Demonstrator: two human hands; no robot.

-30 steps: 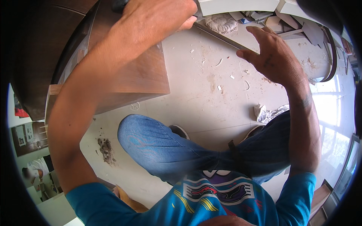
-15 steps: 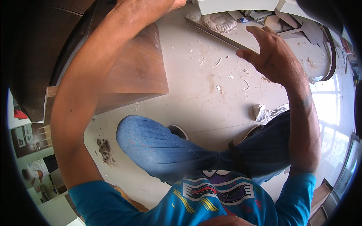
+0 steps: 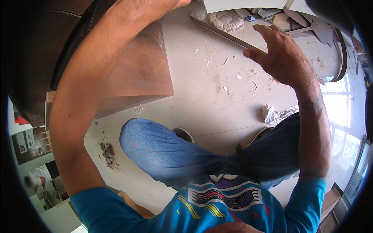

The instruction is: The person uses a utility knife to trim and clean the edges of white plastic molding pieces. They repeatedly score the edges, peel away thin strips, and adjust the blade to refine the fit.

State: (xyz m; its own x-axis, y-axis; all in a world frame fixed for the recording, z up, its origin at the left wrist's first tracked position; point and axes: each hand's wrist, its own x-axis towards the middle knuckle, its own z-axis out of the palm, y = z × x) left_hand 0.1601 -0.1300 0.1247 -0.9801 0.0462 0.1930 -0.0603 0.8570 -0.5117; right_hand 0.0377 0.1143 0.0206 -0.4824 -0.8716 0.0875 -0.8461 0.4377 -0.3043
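Here, right fingers (image 3: 263, 32) wide, dark strip (image 3: 221, 33) behind thumb (image 3: 254, 55), hold of left fingers (image 3: 182, 4) unclear.

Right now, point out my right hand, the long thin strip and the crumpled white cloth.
Right hand (image 3: 280, 57): head view, back of the hand.
Long thin strip (image 3: 218, 32): head view, mid-length.
Crumpled white cloth (image 3: 274, 116): head view, its folded middle.

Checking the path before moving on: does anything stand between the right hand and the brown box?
Nothing visible stands in the way: only small scraps lie on the floor between the right hand and the brown box. The strip by that hand slants off above that line in the picture.
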